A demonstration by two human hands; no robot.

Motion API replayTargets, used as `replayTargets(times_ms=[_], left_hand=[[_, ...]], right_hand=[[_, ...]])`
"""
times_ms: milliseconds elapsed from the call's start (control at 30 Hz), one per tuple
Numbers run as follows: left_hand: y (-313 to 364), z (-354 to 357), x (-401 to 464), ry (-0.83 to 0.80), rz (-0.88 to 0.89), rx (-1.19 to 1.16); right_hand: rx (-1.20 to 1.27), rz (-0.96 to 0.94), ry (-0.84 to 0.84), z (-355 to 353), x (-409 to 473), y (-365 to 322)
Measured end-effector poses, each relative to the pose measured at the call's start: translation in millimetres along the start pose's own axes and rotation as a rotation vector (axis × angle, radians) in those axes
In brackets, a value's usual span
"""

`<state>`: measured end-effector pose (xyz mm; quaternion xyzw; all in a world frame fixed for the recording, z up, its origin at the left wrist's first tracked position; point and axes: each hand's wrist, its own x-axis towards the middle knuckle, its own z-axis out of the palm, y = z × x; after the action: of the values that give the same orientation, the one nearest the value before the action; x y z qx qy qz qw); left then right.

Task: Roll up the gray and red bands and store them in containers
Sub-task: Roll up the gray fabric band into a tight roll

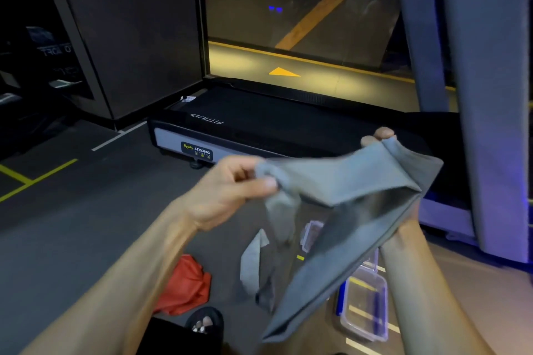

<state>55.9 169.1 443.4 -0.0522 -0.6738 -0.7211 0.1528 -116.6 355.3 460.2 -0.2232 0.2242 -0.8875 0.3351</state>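
I hold the gray band [343, 179] stretched out in the air in front of me. My left hand [230, 190] pinches its left end between thumb and fingers. My right hand [377, 135] grips the right end, mostly hidden behind the cloth, with only fingertips showing above it. The rest of the band hangs down in loose folds toward the floor. The red band [184, 285] lies crumpled on the floor below my left forearm. Clear plastic containers [363, 305] stand on the floor at the lower right, partly behind the hanging band.
A black treadmill [259, 121] stands ahead on the gray floor, and its gray upright [490, 95] rises at the right. Yellow lines mark the floor at left. My sandaled foot [204, 323] is at the bottom, beside the red band.
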Motion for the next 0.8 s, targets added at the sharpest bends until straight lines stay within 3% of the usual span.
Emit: replayTargets(times_ms=[67,100,167,200,233,300,333,367,467,533,633,800], left_hand=[[2.8,2.1,-2.6,0.037,-0.033,-0.187],[-0.7,3.2,-1.5,0.025,-0.074,-0.068],[-7.5,2.9,0.7,0.003,-0.108,0.497],[-4.2,3.5,3.8,0.077,-0.052,0.679],[3.6,3.2,6.9,0.205,0.049,0.71],[27.9,6.4,8.9,0.448,0.373,0.571],[34.7,8.7,9.9,0.454,0.454,0.531],[34.3,10.7,9.2,0.401,0.448,0.565],[-1.5,9.1,8.1,0.164,0.069,0.872],[-4.6,-1.4,12.3,0.312,0.116,0.769],[37.9,-4.2,23.8,0.578,0.319,0.526],[68.6,3.4,43.8,0.438,0.197,0.561]], right_hand=[[0.057,0.012,-0.086,0.4,4.5,1.2],[0.07,0.042,-0.099,-2.3,6.7,3.0],[0.017,0.061,-0.043,-5.8,8.0,5.7],[-0.006,0.055,-0.028,-8.5,8.7,5.3],[-0.006,0.034,-0.025,-8.9,8.5,5.1],[0.002,-0.019,0.027,-5.8,8.6,5.6],[0.002,-0.031,0.043,-3.3,8.8,6.6],[0.022,-0.018,0.044,-1.1,8.3,8.1],[0.049,0.016,0.019,0.7,6.0,11.7],[0.045,0.004,0.041,-0.6,5.2,11.1],[0.08,-0.01,0.073,-2.2,6.9,10.3],[-0.032,0.037,0.09,6.1,12.7,11.8]])
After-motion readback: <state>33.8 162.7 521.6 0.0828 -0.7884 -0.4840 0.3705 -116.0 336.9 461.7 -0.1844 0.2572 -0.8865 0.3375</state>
